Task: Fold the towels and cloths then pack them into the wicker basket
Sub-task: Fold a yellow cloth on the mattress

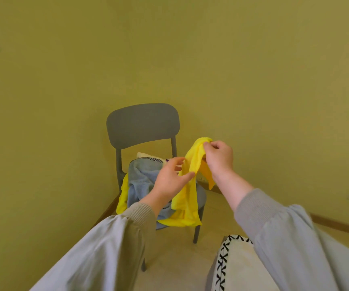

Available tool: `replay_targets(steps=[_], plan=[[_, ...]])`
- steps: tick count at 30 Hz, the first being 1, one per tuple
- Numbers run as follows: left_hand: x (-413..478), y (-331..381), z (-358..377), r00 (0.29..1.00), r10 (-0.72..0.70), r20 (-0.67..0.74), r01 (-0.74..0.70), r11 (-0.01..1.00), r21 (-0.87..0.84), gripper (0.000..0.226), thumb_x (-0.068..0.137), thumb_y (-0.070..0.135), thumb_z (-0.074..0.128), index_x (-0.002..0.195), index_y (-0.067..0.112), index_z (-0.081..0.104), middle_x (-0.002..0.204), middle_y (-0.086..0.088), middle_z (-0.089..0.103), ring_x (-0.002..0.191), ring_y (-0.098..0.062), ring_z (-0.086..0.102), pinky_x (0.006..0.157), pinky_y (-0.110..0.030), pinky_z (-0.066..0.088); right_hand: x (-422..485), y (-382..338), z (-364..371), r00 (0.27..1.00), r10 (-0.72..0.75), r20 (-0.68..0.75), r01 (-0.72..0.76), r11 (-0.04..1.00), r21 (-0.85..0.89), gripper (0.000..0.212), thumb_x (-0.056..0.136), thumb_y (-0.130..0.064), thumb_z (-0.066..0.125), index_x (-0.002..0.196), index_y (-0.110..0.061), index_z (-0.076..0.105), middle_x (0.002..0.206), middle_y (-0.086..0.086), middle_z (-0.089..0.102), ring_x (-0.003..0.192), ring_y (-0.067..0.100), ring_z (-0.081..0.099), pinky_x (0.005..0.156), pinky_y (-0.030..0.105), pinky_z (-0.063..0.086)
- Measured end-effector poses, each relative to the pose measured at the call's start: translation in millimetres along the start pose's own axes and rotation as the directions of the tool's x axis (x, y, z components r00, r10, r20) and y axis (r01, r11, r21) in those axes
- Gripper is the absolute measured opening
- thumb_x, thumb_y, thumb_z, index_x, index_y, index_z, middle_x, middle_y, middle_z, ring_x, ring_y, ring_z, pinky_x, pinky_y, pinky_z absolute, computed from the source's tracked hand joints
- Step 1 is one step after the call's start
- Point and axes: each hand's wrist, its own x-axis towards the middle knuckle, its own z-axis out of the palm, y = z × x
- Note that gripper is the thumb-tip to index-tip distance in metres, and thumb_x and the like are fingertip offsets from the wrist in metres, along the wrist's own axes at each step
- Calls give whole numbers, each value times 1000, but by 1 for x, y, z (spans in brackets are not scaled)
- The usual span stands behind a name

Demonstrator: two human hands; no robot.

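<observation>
1. My right hand is up high, in front of me and a bit to the right. Its thumb and fingers are curled and pinch the top end of a yellow cloth.
2. My left hand is lower down and to the left. The cloth runs between its thumb and its fingers, and they close on the middle of the cloth.
3. So both of my hands hold the same yellow cloth.
4. The cloth is not folded. It hangs down long and bunched, and its bottom end reaches the front of the seat of a grey chair.
5. The chair stands in the corner of the room, near the yellow-green wall.
6. A blue towel lies in a rumpled heap on the seat.
7. Another yellow cloth hangs over the left edge of the seat, beside the blue towel.
8. A white cloth peeks out behind the blue towel, near the back of the chair.
9. My arms are in loose grey sleeves.
10. Low down, under my right arm, is a white thing with black crosses along its edge. I cannot tell what it is.
11. The floor is pale.
</observation>
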Motion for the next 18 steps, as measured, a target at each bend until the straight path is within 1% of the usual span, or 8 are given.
replay_targets(steps=[2,4,7,10,13,15,16,18], plan=[[-9,9,5,1000,11,19,-12,999,35,62,78,36,75,133,22,48,124,6,56,111,-11,55,94,-30,49,-8,0,-15,1000,17,11,-17,1000,-3,14,86,-16,59,72,-13,57,61,-2,51,54,12,45,55,26,38],[-18,20,10,997,30,70,-33,999,36,72,75,37,78,137,21,44,131,4,53,117,-12,52,94,-24,45,-15,0,-30,999,41,23,-41,999,1,20,86,-17,61,67,-16,55,60,-2,51,55,13,45,53,25,39],[-36,41,21,991,66,120,-84,985,149,78,74,38,79,139,20,42,132,5,50,118,-10,49,91,-22,42,-27,-1,-55,994,57,91,-56,998,-6,26,84,-18,65,60,-18,54,56,-1,50,59,19,46,60,29,42],[-46,52,33,994,92,61,-104,969,223,54,82,35,72,129,16,54,123,4,56,109,-9,54,89,-28,49,-36,-2,-79,982,60,176,-65,998,22,27,84,-14,67,58,-16,57,57,2,50,61,19,47,59,31,45],[-56,64,41,992,120,31,-123,972,199,18,90,25,61,100,14,71,103,2,68,92,-12,61,81,-30,51,-45,-1,-108,977,-14,213,30,997,-73,26,83,-15,67,59,-16,59,58,3,52,59,16,47,57,26,42],[-66,73,47,997,72,23,-75,989,126,17,91,17,55,86,13,72,83,-1,69,68,-12,57,64,-26,47,-50,4,-129,972,-47,232,89,981,-171,28,83,-16,68,56,-18,59,55,0,50,55,12,43,53,25,35],[-73,78,49,999,37,13,-37,997,66,18,91,14,54,85,12,71,79,-2,67,65,-11,55,61,-25,45,-52,8,-138,970,-43,240,93,975,-201,29,83,-16,68,56,-18,57,54,0,49,54,13,41,53,26,32],[-84,82,54,999,-12,38,14,998,-53,17,91,11,55,82,10,69,82,-3,68,75,-13,59,72,-29,49,-57,20,-154,969,-12,246,71,970,-232,28,83,-16,67,57,-13,56,57,4,47,57,15,40,54,27,30]])
